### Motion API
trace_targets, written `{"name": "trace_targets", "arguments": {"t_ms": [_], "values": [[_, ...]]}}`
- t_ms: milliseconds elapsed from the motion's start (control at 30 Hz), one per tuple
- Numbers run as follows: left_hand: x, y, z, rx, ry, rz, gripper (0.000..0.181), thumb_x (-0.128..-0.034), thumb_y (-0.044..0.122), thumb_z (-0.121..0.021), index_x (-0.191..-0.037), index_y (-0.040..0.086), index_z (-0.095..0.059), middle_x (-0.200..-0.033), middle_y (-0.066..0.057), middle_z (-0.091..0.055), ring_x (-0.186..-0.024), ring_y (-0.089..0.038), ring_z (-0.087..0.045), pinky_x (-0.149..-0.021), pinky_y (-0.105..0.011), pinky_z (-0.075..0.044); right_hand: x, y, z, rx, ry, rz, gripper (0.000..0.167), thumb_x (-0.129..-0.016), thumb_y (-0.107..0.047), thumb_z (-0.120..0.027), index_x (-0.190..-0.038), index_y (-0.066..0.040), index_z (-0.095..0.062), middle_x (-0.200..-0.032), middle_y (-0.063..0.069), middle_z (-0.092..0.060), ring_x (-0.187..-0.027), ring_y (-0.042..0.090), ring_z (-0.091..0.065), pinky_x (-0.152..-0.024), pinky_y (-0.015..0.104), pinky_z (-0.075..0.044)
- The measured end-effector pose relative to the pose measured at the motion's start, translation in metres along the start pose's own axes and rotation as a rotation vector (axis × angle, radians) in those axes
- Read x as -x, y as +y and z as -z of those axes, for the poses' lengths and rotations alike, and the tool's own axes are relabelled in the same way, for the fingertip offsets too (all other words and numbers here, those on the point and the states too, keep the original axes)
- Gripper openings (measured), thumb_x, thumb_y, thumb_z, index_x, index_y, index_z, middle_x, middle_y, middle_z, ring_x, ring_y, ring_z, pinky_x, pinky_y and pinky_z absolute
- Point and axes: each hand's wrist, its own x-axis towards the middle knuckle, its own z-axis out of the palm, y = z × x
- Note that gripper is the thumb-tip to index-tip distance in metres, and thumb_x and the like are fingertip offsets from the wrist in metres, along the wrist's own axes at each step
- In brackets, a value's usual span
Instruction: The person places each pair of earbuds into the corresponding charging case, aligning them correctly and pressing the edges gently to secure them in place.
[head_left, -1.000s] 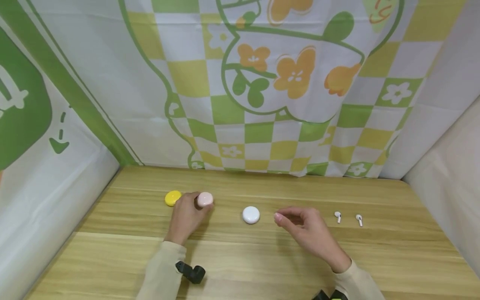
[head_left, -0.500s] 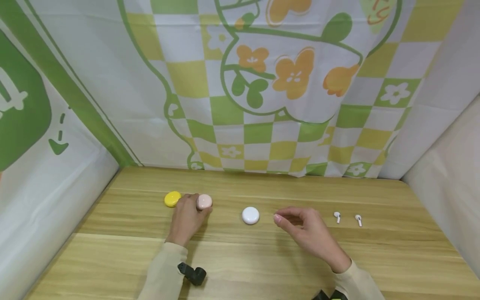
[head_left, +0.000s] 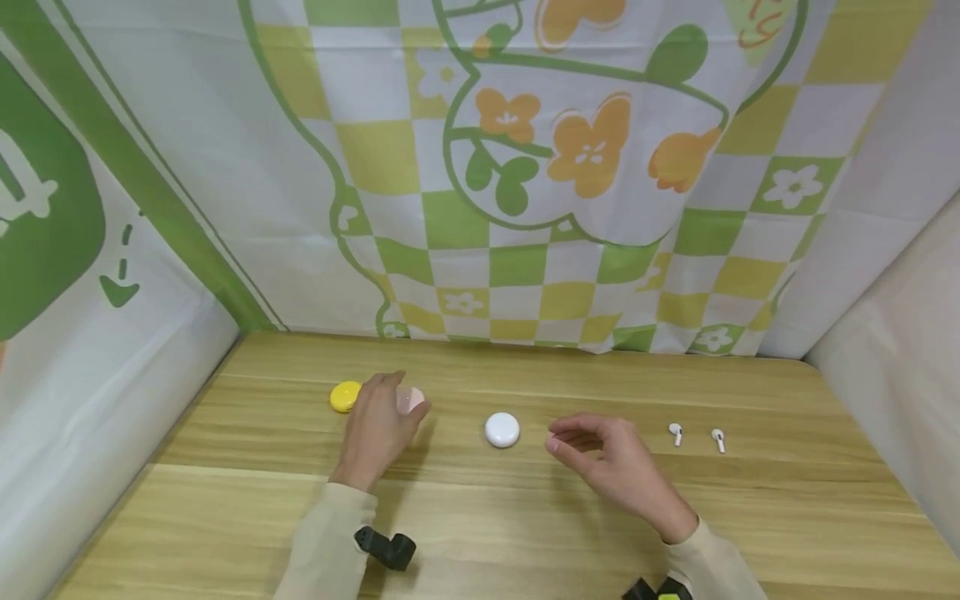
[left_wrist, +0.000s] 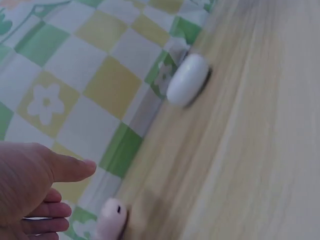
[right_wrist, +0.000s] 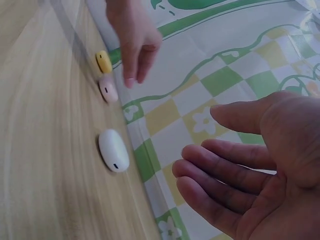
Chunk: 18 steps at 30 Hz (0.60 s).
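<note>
My left hand (head_left: 375, 433) hovers over a round, glossy pink case (head_left: 410, 401) on the table, its thumb and fingers spread. The left wrist view shows that hand (left_wrist: 32, 190) apart from the pink case (left_wrist: 111, 220), which has a small dark slot. Just left of it lies a yellow case (head_left: 345, 397), also seen with a slot as a yellow case (right_wrist: 103, 61) in the right wrist view. A larger white case (head_left: 502, 430) lies between the hands. To its right my right hand (head_left: 618, 467) is held above the table, fingers loosely bent and holding nothing.
Two white earbuds lie to the right of my right hand, a nearer earbud (head_left: 677, 434) and a farther earbud (head_left: 718, 440). Behind the wooden table (head_left: 480, 525) hangs a checked, flowered cloth (head_left: 517, 267). Pale cloth walls stand at both sides.
My left hand has let go of the pink case and its fingers have lifted and spread. The case stays beside the yellow one. My right hand has barely moved.
</note>
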Motion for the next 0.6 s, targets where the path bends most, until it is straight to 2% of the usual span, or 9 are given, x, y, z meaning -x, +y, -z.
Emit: {"name": "trace_targets", "arguments": {"t_ms": [167,400,600], "values": [[0.005,0.021,0.007,0.052,-0.017,-0.068,0.056,-0.0906,0.022,-0.079,-0.134,-0.008,-0.059,-0.135,-0.028,-0.058,-0.128,-0.044,-0.052,-0.105,-0.056,-0.045,-0.003,0.007,-0.009,0.059,-0.029,0.022,0.025,-0.091,-0.017,-0.079,-0.111,-0.004,-0.073,-0.104,0.006,-0.075,-0.088,0.012,-0.070,-0.080,0.032,-0.059],[0.008,0.037,0.012,0.025,0.027,-0.245,0.053,-0.0894,0.022,-0.080,-0.130,-0.006,-0.062,-0.130,-0.024,-0.063,-0.124,-0.041,-0.055,-0.106,-0.053,-0.045,-0.016,0.011,-0.025,0.261,-0.053,0.044,0.036,-0.087,-0.023,-0.083,-0.115,-0.003,-0.072,-0.111,0.009,-0.073,-0.098,0.028,-0.069,-0.085,0.043,-0.057],[0.011,0.045,0.016,0.009,0.025,-0.293,0.052,-0.0905,0.024,-0.079,-0.131,-0.004,-0.062,-0.130,-0.021,-0.063,-0.124,-0.038,-0.057,-0.106,-0.051,-0.045,-0.034,0.013,-0.037,0.426,-0.086,0.094,0.045,-0.081,-0.026,-0.088,-0.116,-0.002,-0.072,-0.112,0.011,-0.071,-0.104,0.030,-0.067,-0.088,0.046,-0.056]]}}
